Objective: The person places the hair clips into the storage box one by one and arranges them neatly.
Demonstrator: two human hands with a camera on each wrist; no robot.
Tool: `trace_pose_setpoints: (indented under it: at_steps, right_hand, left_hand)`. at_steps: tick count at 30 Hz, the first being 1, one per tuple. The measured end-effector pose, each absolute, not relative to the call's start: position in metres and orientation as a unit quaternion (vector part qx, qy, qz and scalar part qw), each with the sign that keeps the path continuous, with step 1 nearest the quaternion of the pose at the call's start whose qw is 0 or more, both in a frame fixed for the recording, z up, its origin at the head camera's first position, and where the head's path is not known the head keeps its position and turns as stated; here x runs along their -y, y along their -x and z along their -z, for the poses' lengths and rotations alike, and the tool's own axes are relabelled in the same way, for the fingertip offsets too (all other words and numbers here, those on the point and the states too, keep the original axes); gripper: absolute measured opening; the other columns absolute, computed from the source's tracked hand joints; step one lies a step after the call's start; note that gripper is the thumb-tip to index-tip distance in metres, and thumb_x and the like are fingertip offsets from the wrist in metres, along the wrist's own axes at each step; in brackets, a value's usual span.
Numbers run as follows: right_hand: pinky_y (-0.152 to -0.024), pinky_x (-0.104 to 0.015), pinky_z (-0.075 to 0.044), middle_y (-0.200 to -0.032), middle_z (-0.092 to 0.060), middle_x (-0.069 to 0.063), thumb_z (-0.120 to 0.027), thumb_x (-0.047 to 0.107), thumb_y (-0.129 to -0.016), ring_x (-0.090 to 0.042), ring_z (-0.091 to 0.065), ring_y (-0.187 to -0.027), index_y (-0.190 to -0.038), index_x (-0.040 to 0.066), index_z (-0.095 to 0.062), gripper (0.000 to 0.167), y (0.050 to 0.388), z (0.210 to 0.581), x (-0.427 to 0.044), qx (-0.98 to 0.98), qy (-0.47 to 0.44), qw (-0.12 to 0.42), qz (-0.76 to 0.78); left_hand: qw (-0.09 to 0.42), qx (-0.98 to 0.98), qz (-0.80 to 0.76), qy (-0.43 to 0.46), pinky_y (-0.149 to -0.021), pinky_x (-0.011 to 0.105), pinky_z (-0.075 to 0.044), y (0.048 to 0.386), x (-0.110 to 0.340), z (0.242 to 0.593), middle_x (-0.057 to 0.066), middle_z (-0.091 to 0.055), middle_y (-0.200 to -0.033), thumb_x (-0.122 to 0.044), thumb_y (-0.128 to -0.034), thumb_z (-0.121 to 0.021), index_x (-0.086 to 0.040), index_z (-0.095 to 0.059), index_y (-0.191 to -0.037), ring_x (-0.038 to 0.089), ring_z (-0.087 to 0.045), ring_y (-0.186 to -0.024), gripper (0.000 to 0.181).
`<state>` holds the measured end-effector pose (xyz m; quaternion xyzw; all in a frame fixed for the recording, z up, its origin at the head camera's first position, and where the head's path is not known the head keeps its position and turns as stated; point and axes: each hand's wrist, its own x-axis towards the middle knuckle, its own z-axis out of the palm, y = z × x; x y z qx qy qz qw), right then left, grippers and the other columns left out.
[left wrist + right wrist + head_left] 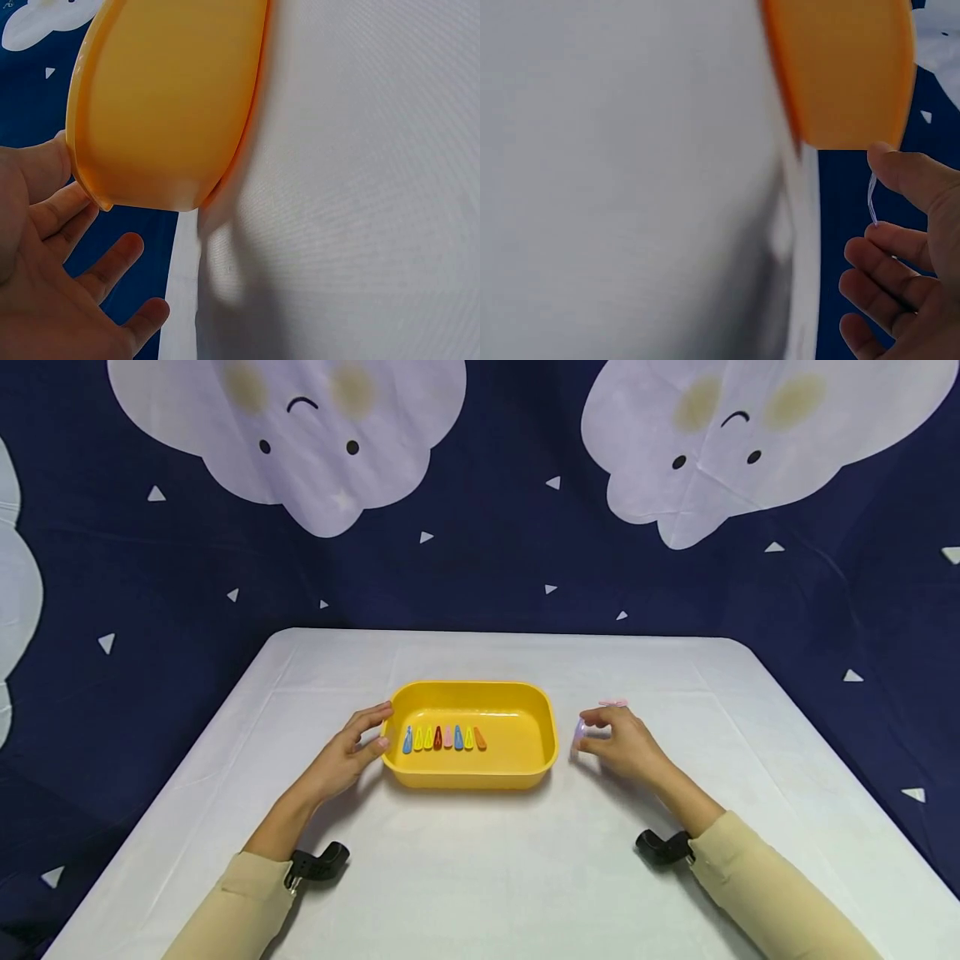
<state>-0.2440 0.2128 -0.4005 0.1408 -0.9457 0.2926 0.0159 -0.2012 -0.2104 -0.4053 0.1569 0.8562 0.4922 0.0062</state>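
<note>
A yellow tray point(468, 781) stands on the white table. Inside it, several snap hair clips point(438, 738) in blue, yellow, red, pink and orange lie side by side in a row, toward the tray's left and middle. At the tray's left end, my left hand point(347, 760) holds the rim point(73, 112) with thumb and forefinger, the other fingers spread. To the right of the tray, my right hand point(626, 743) pinches a purple hair clip point(871, 199) upright between thumb and forefinger. A pink hair clip point(613, 702) lies just behind that hand, partly hidden by it.
The white-covered table point(480, 877) has rounded far corners. Behind it hangs a dark blue cloth point(487, 568) with cloud faces and small white triangles. Black wrist mounts point(321, 862) sit at both sleeve cuffs.
</note>
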Motion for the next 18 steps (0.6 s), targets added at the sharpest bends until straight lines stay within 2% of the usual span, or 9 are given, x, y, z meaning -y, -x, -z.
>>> trace_pose_setpoints:
  at_steps: [7,18]
  right_hand:
    - [-0.092,-0.05,-0.044,-0.119,-0.064,-0.012,-0.073,0.033,-0.08,-0.031,-0.054,-0.111,-0.124,0.008,-0.061,0.052,0.247,0.375,-0.211,0.943,-0.148,0.025,-0.296]
    - [-0.092,-0.049,-0.045,-0.118,-0.062,-0.009,-0.074,0.034,-0.079,-0.028,-0.053,-0.112,-0.124,0.013,-0.061,0.052,0.247,0.34,-0.19,0.934,-0.174,0.034,-0.31]
  left_hand:
    - [0.006,-0.858,-0.49,-0.155,-0.111,0.065,-0.015,0.201,0.21,0.405,0.013,-0.031,-0.153,-0.018,-0.0972,-0.051,-0.004,-0.04,-0.141,0.036,-0.021,-0.144,0.047]
    - [0.004,-0.858,-0.488,-0.159,-0.111,0.065,-0.015,0.201,0.211,0.405,0.013,-0.031,-0.152,-0.015,-0.097,-0.051,-0.003,-0.041,-0.14,0.037,-0.021,-0.144,0.046]
